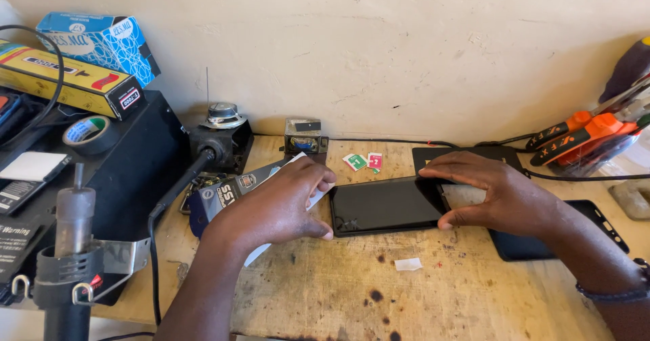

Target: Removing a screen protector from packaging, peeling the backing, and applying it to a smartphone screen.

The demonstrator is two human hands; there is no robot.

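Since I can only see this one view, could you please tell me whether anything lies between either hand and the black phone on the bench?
Nothing visible does. The left hand touches the left end of the black phone, and the right hand grips its right end between thumb and fingers. A white paper scrap lies apart, nearer the front edge.

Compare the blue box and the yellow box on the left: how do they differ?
The blue box stands against the wall behind; the yellow box lies in front of it. The blue box is short and patterned with white scribbles; the yellow box is long and slim. Both are cardboard and rest tilted on black equipment.
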